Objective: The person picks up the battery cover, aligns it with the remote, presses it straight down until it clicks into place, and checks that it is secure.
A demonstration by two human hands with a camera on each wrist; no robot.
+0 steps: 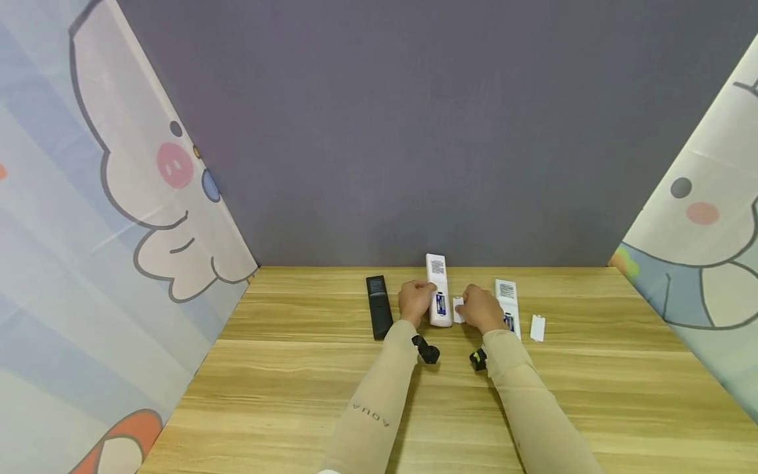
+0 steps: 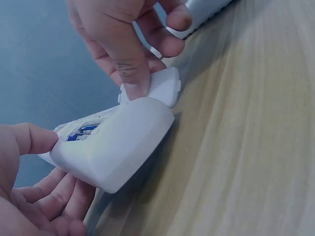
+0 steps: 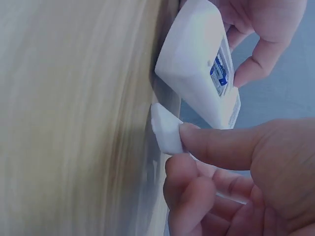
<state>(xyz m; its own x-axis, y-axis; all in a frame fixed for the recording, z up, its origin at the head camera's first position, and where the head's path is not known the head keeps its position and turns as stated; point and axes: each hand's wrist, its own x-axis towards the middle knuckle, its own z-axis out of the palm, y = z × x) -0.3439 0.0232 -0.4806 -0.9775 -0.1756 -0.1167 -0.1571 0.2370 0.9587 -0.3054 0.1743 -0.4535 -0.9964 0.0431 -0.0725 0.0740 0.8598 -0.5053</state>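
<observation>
A white remote control (image 1: 436,268) lies back side up, its battery bay uncovered and blue batteries (image 1: 441,304) showing inside. My left hand (image 1: 414,301) grips it from the left, thumb at the edge of the bay in the left wrist view and fingers along the side. Just right of the remote, my right hand (image 1: 482,309) pinches a small white battery cover (image 3: 166,130) between thumb and fingers. In the left wrist view the cover, with little tabs on its edges, is held beside the remote's lower end.
To the left lies a black remote control (image 1: 379,306) on the wooden table (image 1: 284,382). Beyond my right hand is another white remote control (image 1: 506,289), batteries exposed, with a loose white cover (image 1: 537,327) to its right. A grey partition (image 1: 379,131) stands along the table's back edge.
</observation>
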